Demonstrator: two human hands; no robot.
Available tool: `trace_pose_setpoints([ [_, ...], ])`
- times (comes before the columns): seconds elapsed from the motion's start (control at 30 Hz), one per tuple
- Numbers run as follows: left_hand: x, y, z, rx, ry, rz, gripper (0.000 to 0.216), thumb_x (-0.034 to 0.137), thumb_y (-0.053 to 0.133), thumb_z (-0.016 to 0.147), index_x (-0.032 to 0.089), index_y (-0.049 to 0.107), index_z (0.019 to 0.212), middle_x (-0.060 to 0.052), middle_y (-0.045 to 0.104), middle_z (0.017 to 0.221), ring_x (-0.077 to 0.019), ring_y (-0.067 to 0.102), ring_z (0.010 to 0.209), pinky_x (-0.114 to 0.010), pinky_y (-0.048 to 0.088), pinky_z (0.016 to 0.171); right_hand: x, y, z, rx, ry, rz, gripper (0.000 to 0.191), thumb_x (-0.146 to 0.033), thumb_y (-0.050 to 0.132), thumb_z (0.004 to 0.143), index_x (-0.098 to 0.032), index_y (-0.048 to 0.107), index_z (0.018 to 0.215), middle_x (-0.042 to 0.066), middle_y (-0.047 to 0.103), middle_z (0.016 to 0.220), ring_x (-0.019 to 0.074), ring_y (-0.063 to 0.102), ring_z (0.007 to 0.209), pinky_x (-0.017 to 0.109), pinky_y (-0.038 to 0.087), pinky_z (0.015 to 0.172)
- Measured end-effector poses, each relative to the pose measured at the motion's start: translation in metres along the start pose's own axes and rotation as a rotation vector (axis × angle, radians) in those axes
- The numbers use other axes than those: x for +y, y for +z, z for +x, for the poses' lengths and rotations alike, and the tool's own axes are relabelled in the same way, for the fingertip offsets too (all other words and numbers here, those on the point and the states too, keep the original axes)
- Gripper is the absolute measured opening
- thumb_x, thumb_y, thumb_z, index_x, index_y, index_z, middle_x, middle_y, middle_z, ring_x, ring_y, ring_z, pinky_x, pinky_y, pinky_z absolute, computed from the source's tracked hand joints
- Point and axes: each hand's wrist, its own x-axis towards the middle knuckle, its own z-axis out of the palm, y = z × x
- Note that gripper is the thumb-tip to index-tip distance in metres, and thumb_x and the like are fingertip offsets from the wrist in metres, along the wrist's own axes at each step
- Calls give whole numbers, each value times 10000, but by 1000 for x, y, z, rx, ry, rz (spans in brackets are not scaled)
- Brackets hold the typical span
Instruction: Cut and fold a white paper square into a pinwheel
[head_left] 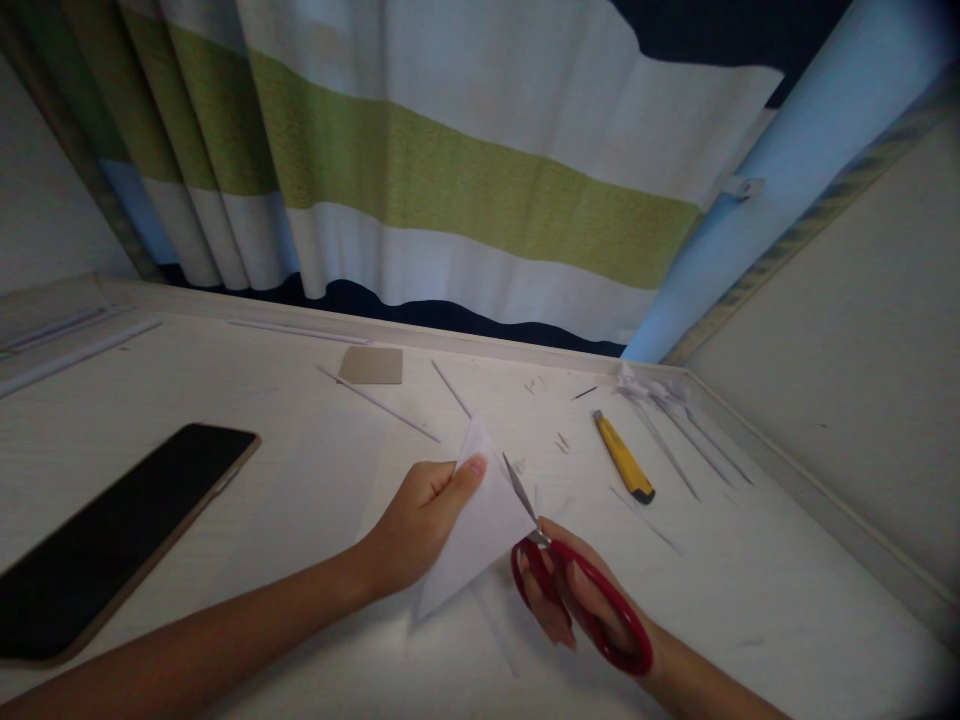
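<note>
My left hand (424, 515) pinches a folded white triangle of paper (480, 530), its thumb pressed on the upper face. The paper is held above the white tabletop, one point away from me and another toward my left wrist. In my right hand (592, 590) is a pair of scissors (600, 600) with red handles, fingers through the loops. The blades are parted at the paper's right corner, with one blade showing along its right edge; the other is mostly hidden by the paper.
A black-screened phone (120, 540) lies at the left. To the right is a yellow box cutter (624, 458), with crumpled paper (652, 388) and thin strips behind it. Thin white paper rods (379, 403) and a beige card square (371, 366) lie toward the curtain (465, 170).
</note>
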Motion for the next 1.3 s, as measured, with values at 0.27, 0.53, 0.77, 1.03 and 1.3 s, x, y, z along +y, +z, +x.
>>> trace_pose_setpoints([
  [0.27, 1, 1, -1, 7, 12, -5, 435, 486, 409, 771, 139, 447, 512, 26, 408, 472, -74, 358, 426, -181, 241, 376, 2, 1, 1, 23, 12, -25, 371, -539, 396, 791, -169, 424, 808, -55, 411, 471, 55, 312, 362, 182, 226, 372],
  [0.53, 0, 0, 0, -45, -3, 39, 462, 489, 372, 791, 117, 500, 549, 10, 432, 494, -80, 378, 448, -187, 255, 397, 1, 3, 3, 36, -8, -30, 353, -527, 402, 795, -174, 403, 786, -79, 387, 419, 50, 293, 311, 177, 218, 338],
  [0.77, 0, 0, -2, -84, 9, 44, 477, 477, 348, 809, 104, 532, 576, -8, 470, 514, -87, 401, 463, -192, 273, 412, -1, 5, 4, 40, -11, -53, 342, -511, 379, 814, -172, 406, 773, -79, 383, 406, 52, 292, 316, 181, 218, 352],
  [1.03, -2, 2, -1, -90, -14, 23, 469, 487, 359, 798, 108, 528, 579, -10, 488, 516, -87, 410, 455, -188, 274, 403, 0, 5, 3, 56, -3, -62, 329, -495, 380, 820, -169, 404, 784, -81, 384, 407, 54, 299, 315, 183, 222, 355],
  [1.3, -3, 2, -1, -86, -23, 3, 464, 483, 365, 797, 104, 526, 585, -13, 484, 525, -87, 414, 465, -191, 281, 417, 0, 6, 3, 55, -2, -70, 323, -489, 370, 828, -171, 404, 782, -87, 375, 393, 45, 283, 300, 168, 202, 333],
])
